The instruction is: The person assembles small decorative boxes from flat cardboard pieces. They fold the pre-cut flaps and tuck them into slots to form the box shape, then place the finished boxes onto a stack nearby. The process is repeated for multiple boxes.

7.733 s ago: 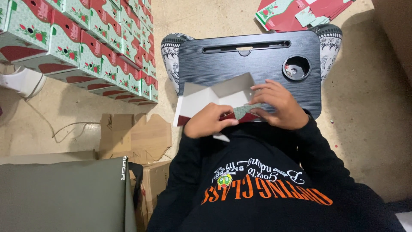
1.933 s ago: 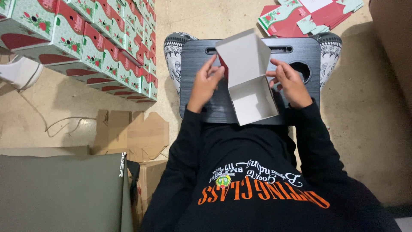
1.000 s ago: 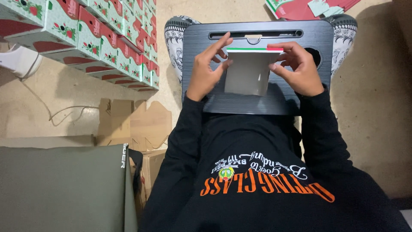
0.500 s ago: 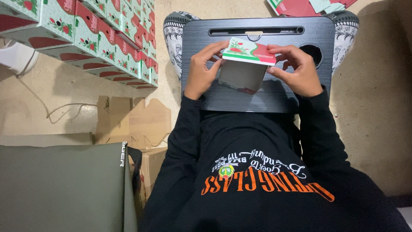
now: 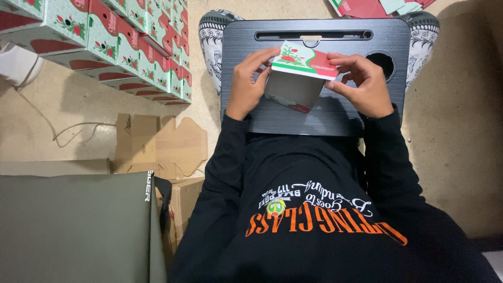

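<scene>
Black lap tray and concrete floor

A slot and a round cup hole are cut into the tray; rows of finished boxes and flattened cardboard are laid on the floor.

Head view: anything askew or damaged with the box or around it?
Nothing stands out. The small box sits tilted between the left hand and right hand over the black lap tray; the finished boxes are stacked in even rows.

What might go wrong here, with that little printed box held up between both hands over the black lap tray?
The small box is pinched only at its edges by the left hand and right hand, above the black lap tray. Squeezing too hard may crease the thin card. If either grip slackens, it may tip and drop onto the tray. The tray's round hole lies near the right hand and might catch a corner.
</scene>
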